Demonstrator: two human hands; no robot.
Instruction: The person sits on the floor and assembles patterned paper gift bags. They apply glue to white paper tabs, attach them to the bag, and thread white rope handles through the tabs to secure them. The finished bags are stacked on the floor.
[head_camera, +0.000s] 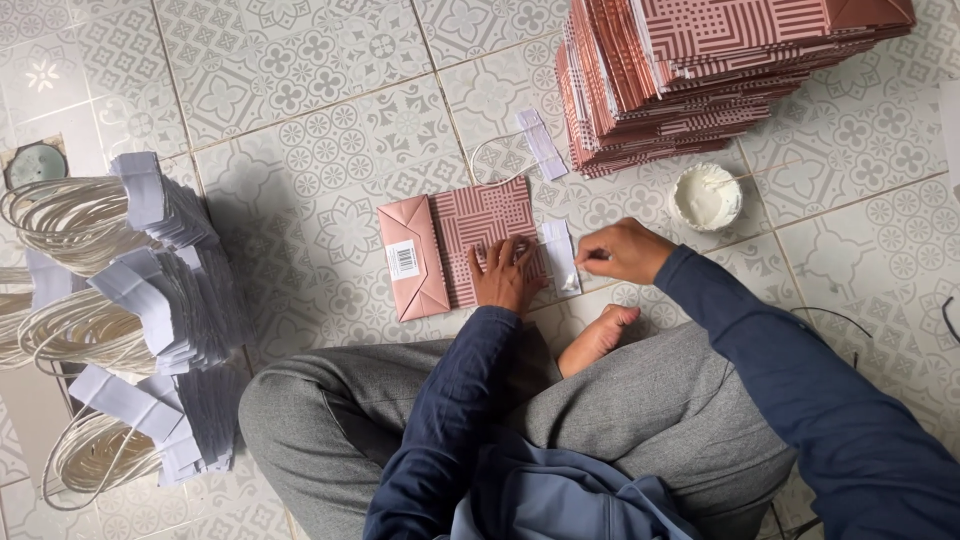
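Nearest the camera sat the person's crossed legs in grey trousers (640, 420), with dark blue sleeves reaching out over them to the tiled floor (300, 100).

Far to the left of the left hand (503, 275), bundles of cord handles (110, 300) with white paper strips lay heaped, and they looked like a large stock not yet used. Some of these bundles ran off the left edge, so their count could not be told. A round thing at the far left was too small to make out.

The left hand lay flat, fingers spread, pressing down on a folded pink patterned bag (455, 245) on the floor just in front of the knees. The bag's plain pink bottom flap, with a white label, pointed away to the left.

Just right of that hand a white strip (560, 255) sat at the bag's open end, and the right hand (622, 250) pinched its edge with the fingertips. The handle seemed to be going on, not yet pressed home; its cord could not be seen.

Beyond the right hand stood a small white tub of paste (706, 196) and a tall stack of bags (720, 70), cut off by the top edge. Whether those carried handles could not be told.
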